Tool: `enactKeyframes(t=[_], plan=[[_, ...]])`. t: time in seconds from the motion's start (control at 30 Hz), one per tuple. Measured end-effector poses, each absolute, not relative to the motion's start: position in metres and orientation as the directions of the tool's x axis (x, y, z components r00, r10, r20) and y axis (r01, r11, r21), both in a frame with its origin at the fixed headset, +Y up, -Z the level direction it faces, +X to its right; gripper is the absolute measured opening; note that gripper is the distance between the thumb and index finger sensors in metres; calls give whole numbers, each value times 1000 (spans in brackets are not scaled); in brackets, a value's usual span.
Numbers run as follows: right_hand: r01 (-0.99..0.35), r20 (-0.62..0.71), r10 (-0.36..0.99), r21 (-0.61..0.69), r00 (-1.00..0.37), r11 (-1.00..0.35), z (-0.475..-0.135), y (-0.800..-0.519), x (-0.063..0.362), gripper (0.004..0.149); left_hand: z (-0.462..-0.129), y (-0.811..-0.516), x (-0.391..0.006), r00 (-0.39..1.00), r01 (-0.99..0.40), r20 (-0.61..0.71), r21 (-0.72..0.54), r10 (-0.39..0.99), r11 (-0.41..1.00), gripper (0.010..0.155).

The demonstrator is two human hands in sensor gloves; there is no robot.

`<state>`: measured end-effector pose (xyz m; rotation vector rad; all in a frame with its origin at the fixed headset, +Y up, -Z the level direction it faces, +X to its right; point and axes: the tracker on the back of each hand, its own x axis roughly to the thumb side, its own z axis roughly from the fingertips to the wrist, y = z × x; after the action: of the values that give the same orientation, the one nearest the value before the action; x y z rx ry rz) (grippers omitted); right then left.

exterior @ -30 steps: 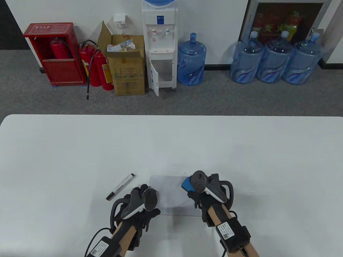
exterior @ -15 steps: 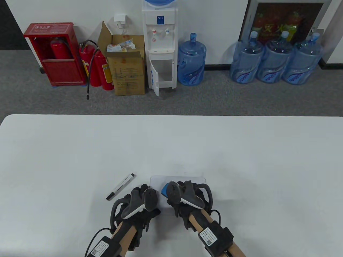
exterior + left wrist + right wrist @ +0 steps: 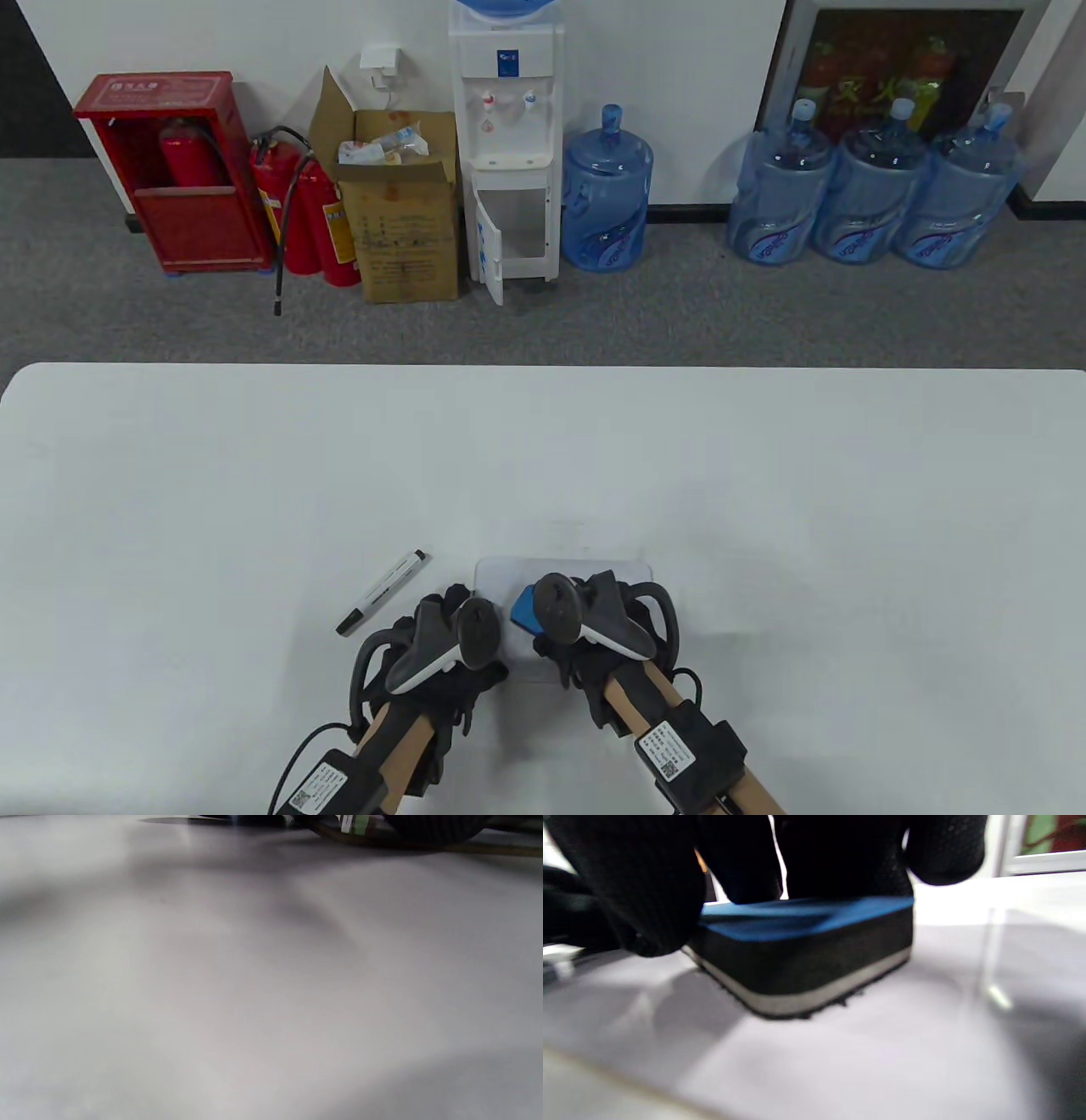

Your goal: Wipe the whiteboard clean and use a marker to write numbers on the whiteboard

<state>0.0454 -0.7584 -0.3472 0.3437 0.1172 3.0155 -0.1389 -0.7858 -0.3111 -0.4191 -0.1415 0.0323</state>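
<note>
A small whiteboard (image 3: 585,567) lies near the table's front edge, mostly covered by my hands. My right hand (image 3: 543,618) grips a blue-topped eraser (image 3: 523,608) and holds it down on the board's left half. In the right wrist view the thumb and fingers (image 3: 840,857) clamp the eraser (image 3: 806,955), with its felt face on the whiteboard (image 3: 840,1052). My left hand (image 3: 448,624) rests flat at the board's left edge and holds nothing. A black-and-white marker (image 3: 381,592), capped, lies on the table left of the left hand.
The white table (image 3: 543,458) stretches wide behind and beside the board. The left wrist view shows only blurred table surface (image 3: 254,984). On the floor beyond stand a water dispenser (image 3: 507,144), water jugs, a cardboard box and fire extinguishers.
My right hand slid the eraser from the board's right side to its left half, then nearly stopped. The left hand and the marker stayed put.
</note>
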Motion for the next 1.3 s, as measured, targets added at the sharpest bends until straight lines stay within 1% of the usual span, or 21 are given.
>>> enactKeyframes(t=[0.13,0.2,0.3,0.4,0.47,0.53,0.57,0.67,0.8,0.93,1.03,1.1,1.3], plan=[[-91,82,97,75,-992,-993,-359,-757,80,64,-311,-786,-139,990,-3,130,-406,61,914,77],[-117,24,118,70,-993,-991,-363,-757,100,64,-311,-786,-139,990,-3,130,-406,61,914,77],[-155,1,156,74,-988,-985,-363,-758,107,64,-311,-786,-139,990,-2,130,-407,60,913,77],[-87,26,88,53,-996,-995,-361,-758,99,64,-311,-786,-139,990,-3,129,-408,61,913,77],[-69,57,72,42,-996,-997,-359,-758,94,64,-311,-786,-138,990,-2,128,-410,60,912,77],[-123,116,130,70,-985,-990,-355,-759,85,64,-311,-786,-138,990,0,129,-411,58,912,77],[-121,139,130,76,-982,-990,-353,-759,80,64,-311,-786,-138,990,1,129,-411,57,912,77],[-82,288,105,91,-952,-993,-341,-758,60,63,-311,-786,-138,990,2,130,-409,56,912,77],[-62,424,113,130,-899,-989,-323,-758,43,63,-311,-786,-138,990,0,130,-410,59,912,77],[-51,472,109,134,-875,-990,-315,-758,45,64,-311,-786,-138,990,1,130,-409,58,913,77],[-75,453,142,161,-880,-984,-316,-758,56,63,-311,-786,-138,990,-5,128,-413,63,911,77],[-71,415,136,168,-899,-983,-320,-757,65,63,-311,-786,-138,990,-9,126,-416,68,910,77],[-49,197,77,143,-977,-988,-340,-755,111,62,-311,-787,-138,990,-11,124,-416,69,909,77]])
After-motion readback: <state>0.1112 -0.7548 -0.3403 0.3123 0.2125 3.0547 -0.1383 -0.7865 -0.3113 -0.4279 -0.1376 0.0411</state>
